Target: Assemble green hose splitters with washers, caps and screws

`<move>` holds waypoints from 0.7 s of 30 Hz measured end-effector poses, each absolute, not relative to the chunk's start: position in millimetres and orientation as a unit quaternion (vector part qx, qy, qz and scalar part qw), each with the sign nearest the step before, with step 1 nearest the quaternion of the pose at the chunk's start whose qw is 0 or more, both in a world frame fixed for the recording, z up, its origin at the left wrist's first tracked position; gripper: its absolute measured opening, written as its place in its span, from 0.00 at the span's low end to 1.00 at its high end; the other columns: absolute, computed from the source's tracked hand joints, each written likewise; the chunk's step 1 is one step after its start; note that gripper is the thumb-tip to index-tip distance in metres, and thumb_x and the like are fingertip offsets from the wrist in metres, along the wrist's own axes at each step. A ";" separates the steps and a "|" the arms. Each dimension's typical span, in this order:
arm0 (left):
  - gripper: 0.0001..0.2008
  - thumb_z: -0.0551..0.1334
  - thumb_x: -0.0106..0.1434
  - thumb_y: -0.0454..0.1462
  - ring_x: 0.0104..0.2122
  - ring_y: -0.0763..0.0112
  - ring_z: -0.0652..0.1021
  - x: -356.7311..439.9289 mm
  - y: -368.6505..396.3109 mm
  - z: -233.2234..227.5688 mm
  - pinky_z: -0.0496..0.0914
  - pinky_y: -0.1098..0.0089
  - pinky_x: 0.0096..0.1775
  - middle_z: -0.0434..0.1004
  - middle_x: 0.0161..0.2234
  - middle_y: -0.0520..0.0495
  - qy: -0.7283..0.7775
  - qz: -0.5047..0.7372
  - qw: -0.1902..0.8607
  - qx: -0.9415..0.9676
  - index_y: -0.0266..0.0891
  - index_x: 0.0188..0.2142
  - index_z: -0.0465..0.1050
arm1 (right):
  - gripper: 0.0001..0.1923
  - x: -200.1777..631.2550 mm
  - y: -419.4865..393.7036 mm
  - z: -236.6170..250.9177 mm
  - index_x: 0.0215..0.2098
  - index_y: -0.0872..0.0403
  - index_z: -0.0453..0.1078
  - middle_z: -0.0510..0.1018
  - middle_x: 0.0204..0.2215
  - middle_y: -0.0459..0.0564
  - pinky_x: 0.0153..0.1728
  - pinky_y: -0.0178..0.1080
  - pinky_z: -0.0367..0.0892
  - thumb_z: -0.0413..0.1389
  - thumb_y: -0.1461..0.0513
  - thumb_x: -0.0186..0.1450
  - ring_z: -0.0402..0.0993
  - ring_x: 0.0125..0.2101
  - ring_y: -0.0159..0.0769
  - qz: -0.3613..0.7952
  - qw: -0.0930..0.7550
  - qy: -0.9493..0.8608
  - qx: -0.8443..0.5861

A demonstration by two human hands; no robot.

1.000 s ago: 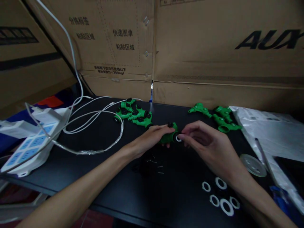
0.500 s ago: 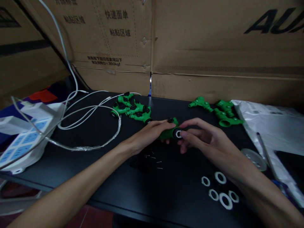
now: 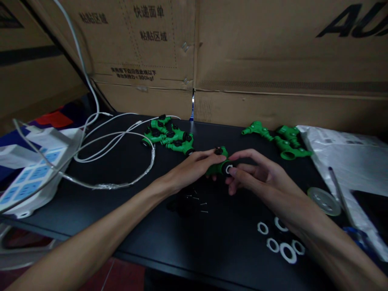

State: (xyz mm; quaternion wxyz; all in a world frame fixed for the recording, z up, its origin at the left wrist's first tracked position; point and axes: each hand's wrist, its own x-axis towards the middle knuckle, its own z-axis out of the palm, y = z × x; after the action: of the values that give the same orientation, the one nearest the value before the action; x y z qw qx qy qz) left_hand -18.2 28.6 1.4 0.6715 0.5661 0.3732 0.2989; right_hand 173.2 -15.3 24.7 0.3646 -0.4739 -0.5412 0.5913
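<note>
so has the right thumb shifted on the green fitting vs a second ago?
Yes. The right hand has its thumb lower now, beside the white ring on the green fitting rather than over it. The left hand grips the body.

Dim scene, underexposed. Black desk [image 3: 230, 242] swallows detail, small dark parts on it barely readable. Soft light from above and front, faint sheen on plastic sheet [image 3: 348, 161]. No hard shadows. Wide-angle bending at edges, cardboard wall [image 3: 273, 60] lines curve. Forearms near bottom corners soft, stretched.
</note>
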 end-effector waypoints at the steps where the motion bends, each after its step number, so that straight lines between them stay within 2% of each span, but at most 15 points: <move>1: 0.15 0.61 0.67 0.48 0.31 0.72 0.69 -18.0 28.7 1.4 0.62 0.69 0.36 0.69 0.30 0.53 0.371 0.300 0.673 0.565 0.38 0.34 0.72 | 0.17 172.9 -15.6 24.6 0.47 0.53 0.65 0.81 0.28 0.46 0.31 0.32 0.71 0.63 0.56 0.66 0.77 0.27 0.29 0.592 0.367 -0.539 -0.474; 6: 0.14 0.61 0.66 0.47 0.31 0.71 0.69 -17.1 28.8 1.7 0.63 0.69 0.35 0.69 0.30 0.52 0.367 0.305 0.678 0.560 0.38 0.33 0.71 | 0.16 170.9 -14.5 23.8 0.46 0.52 0.65 0.81 0.28 0.46 0.30 0.34 0.72 0.63 0.55 0.66 0.78 0.27 0.31 0.590 0.373 -0.539 -0.472; 14: 0.14 0.59 0.69 0.47 0.32 0.72 0.68 -18.4 28.2 3.1 0.63 0.70 0.36 0.68 0.31 0.52 0.359 0.304 0.660 0.585 0.38 0.34 0.71 | 0.14 171.5 -14.0 19.8 0.37 0.53 0.65 0.81 0.28 0.46 0.30 0.34 0.73 0.64 0.54 0.65 0.78 0.26 0.30 0.575 0.380 -0.550 -0.470; 21: 0.14 0.57 0.71 0.47 0.33 0.72 0.68 -19.9 28.4 0.6 0.63 0.70 0.37 0.68 0.32 0.53 0.347 0.300 0.641 0.615 0.39 0.36 0.70 | 0.14 171.1 -16.0 19.4 0.35 0.53 0.65 0.81 0.27 0.46 0.30 0.33 0.71 0.65 0.55 0.64 0.77 0.26 0.30 0.564 0.396 -0.546 -0.476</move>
State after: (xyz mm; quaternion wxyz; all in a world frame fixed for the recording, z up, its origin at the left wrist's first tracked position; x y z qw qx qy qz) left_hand -19.9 28.4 0.6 0.6412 0.6150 0.3471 0.3003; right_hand 171.1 -16.0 19.4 0.3959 -0.4758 -0.5464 0.5641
